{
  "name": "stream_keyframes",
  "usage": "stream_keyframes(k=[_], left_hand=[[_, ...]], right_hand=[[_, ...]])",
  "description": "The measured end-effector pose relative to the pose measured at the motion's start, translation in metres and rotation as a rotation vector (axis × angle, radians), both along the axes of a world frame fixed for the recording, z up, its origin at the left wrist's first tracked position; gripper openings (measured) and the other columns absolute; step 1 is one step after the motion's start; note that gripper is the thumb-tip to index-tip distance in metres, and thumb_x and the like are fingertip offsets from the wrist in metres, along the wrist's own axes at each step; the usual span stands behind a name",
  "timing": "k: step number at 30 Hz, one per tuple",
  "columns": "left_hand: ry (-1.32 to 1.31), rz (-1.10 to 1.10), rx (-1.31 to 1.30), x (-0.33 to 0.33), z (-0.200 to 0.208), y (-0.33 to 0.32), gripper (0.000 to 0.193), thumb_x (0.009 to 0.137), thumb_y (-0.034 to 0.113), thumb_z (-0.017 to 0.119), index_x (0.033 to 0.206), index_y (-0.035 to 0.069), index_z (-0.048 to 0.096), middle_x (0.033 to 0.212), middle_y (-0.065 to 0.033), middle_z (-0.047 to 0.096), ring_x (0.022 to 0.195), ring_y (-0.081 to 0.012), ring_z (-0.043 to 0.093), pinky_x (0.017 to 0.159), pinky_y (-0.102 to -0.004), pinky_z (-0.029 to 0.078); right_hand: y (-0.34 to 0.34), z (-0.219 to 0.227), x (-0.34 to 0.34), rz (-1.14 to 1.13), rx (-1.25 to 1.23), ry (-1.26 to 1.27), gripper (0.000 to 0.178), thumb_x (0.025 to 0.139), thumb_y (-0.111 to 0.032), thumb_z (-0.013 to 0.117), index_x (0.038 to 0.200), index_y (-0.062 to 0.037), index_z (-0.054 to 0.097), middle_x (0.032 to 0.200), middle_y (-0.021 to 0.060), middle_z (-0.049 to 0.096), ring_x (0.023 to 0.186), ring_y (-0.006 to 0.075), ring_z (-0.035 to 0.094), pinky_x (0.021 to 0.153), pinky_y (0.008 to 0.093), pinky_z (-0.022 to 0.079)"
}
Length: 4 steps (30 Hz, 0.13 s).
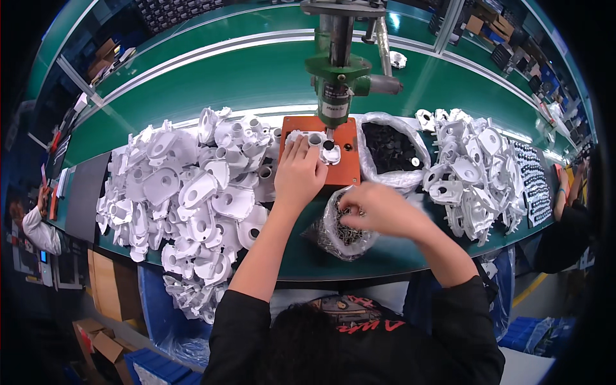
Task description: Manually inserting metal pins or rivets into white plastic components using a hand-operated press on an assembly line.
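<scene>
My left hand (298,173) lies over a white plastic housing (314,138) on the orange fixture block (348,168), its fingers gripping the left side. A small black round piece (329,145) shows on the housing's right part. The green machine head (335,106) comes down just above it, its thin tip close to the housing. My right hand (385,210), slightly blurred, is at the mouth of a clear bag of small metal screws (348,235). Its fingers are curled together; whatever is between them is too small to make out.
White housings (186,186) are heaped at left, some over the table edge. More white parts (475,173) are piled at right, beyond a bag of black pieces (389,149). Blue bins (157,301) stand below. Other people's arms (42,228) appear at both sides.
</scene>
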State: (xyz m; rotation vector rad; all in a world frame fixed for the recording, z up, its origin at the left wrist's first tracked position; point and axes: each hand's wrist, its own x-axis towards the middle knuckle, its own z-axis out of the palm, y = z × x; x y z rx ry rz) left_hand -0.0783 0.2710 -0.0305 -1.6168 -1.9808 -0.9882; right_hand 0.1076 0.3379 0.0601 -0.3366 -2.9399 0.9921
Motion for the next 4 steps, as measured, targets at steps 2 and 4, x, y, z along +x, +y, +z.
stream_keyframes(k=[2,4], left_hand=[[-0.003,-0.019,-0.008,0.004,0.002,0.005,0.019,0.076,0.009,0.057,0.090,-0.003,0.056,0.109,-0.0276,0.060,0.109,-0.0390,0.056,0.099,-0.0472,0.042],[-0.017,-0.026,-0.026,0.003,0.001,0.005,0.020,0.075,0.009,0.057,0.092,-0.003,0.056,0.110,-0.0276,0.059,0.109,-0.0391,0.056,0.099,-0.0476,0.041]], right_hand=[[-0.009,-0.020,0.012,0.092,0.311,-0.016,0.030,0.069,-0.022,0.073,0.094,-0.0057,0.067,0.080,0.0107,0.065,0.085,0.0306,0.062,0.078,0.0402,0.049],[-0.009,-0.026,0.013,0.064,0.221,-0.057,0.031,0.072,-0.023,0.071,0.097,-0.0059,0.066,0.087,0.0133,0.065,0.090,0.0305,0.061,0.082,0.0386,0.048]])
